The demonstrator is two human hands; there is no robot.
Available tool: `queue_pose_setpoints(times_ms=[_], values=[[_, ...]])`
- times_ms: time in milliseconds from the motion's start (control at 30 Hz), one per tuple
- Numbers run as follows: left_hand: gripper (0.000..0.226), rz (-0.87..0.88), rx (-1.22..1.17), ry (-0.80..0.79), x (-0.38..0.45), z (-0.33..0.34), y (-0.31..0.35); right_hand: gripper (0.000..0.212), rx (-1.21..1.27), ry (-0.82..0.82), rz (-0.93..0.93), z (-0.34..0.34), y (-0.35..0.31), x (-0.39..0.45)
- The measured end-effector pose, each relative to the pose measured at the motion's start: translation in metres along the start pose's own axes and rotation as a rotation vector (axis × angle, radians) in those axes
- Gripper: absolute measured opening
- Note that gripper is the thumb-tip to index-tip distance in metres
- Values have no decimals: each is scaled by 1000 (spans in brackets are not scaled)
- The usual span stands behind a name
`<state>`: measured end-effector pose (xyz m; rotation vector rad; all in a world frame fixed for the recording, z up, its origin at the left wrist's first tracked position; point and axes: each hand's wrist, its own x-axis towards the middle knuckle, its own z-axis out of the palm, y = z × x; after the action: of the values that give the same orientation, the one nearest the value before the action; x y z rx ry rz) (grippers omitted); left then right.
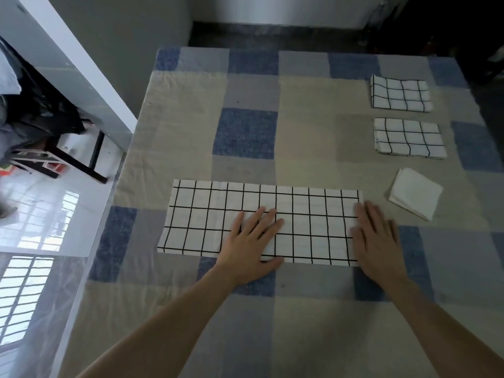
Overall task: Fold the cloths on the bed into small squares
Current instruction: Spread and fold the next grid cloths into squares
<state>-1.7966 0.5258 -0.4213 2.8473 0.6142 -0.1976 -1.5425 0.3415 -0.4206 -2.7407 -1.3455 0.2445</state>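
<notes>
A long white cloth with a black grid (207,216) lies flat on the bed as a wide strip in front of me. My left hand (252,245) rests palm down on its middle, fingers spread. Over the strip's right end my right hand (377,241) lies flat with its fingers apart. Neither hand grips anything. Two folded grid cloths sit at the far right, one (399,94) behind the other (409,138). A folded plain white cloth (414,193) lies just beyond my right hand.
The bed carries a checked cover of blue, grey and beige patches (245,132). Its left edge borders a glossy white floor (54,214). A dark chair frame (73,156) and a white ledge (90,77) stand at the left.
</notes>
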Motion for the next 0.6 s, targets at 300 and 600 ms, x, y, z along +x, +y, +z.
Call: queue_pose_setpoints(times_ms=[300, 600], values=[[84, -6, -8, 15, 0, -1, 0, 57, 144, 120, 36, -6, -65, 5], [83, -14, -15, 19, 0, 0, 2, 54, 63, -49, -206, 20, -110, -1]])
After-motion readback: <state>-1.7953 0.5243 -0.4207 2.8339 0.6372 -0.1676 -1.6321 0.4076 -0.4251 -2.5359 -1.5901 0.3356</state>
